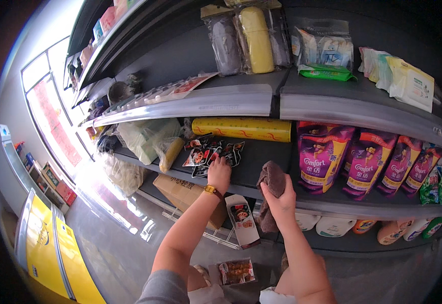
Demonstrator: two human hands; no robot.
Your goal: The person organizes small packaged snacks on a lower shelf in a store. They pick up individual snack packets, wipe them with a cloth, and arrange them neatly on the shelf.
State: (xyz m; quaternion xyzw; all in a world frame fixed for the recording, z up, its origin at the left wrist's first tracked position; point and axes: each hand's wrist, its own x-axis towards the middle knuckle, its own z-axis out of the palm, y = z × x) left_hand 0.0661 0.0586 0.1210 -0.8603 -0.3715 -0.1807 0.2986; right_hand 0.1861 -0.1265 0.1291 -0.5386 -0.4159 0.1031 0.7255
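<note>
My left hand [219, 175], with a watch at the wrist, reaches onto the middle shelf. Its fingers are on a small pile of black and red snack packets [197, 156]; whether they grip one is hidden under the hand. A folded brown cloth [272, 178] is held in my right hand [284, 199] at the front edge of the same shelf [253, 182]. Below and between my arms, an opened white carton [240, 220] with a food picture leans near a wire rack. On the floor between my legs lies a box of wrapped snacks [237, 271].
Behind the packets lies a yellow roll [241, 129]. Purple Comfort pouches [322, 161] stand to the right, and bagged goods [148, 138] sit to the left. The upper shelf's edge [190, 105] juts overhead. Under the shelf are a cardboard box [181, 192] and bottles [335, 226].
</note>
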